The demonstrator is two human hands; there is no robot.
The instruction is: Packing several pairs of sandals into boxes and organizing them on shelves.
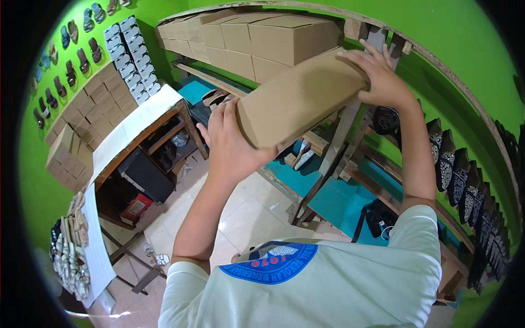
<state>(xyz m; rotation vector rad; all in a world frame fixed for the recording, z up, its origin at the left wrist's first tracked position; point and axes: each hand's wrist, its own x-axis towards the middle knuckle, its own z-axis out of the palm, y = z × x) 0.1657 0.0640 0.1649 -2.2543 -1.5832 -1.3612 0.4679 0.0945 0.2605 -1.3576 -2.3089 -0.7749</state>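
Between my two hands I hold up a plain brown cardboard box point(301, 93), slightly tilted. My left hand point(232, 145) grips its near left end, thumb along the lower edge and fingers up the side. At the far right end my right hand point(380, 76) is wrapped round the corner, with its fingers spread on the box. Behind the held box, a row of stacked brown cardboard boxes point(295, 41) fills the upper shelf. The held box hides part of that shelf.
Shoes hang along the right wall, such as a patterned black-and-white slipper point(447, 167). A teal lower shelf point(344, 210) has a black bag point(377, 218). To the left stand a white-topped table point(131, 123), more stacked boxes point(98, 112) and wall-mounted sandals point(70, 74). A sandal point(158, 258) lies on the tiles.
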